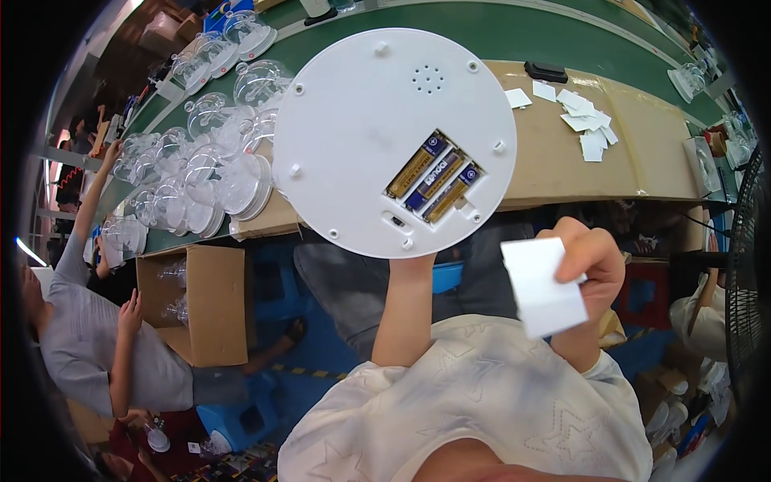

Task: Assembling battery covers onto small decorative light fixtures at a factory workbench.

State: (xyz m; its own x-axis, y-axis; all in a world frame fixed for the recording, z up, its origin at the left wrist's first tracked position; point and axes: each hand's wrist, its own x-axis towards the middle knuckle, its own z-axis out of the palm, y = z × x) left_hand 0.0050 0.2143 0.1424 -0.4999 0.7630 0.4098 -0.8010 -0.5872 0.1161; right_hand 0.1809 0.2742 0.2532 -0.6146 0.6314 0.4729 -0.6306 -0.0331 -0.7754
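A round white plastic base (345, 136) is held up before me with its underside showing. Three batteries (438, 177) lie side by side in its uncovered compartment, near a small switch and away from a cluster of round holes. Behind the base is my left hand (413, 263); only the wrist shows, and the fingers are hidden. It supports the base from below. My right hand (593, 261), lower and to the right, pinches a flat white square piece (542, 293) between thumb and fingers, apart from the base.
Loose white square pieces (586, 120) and a black block (545, 72) lie on the cardboard-covered table (642, 153). Clear domes (205, 173) crowd the left. A cardboard box (217, 305) stands below, beside a person in grey (104, 345). A black fan (743, 257) is at far right.
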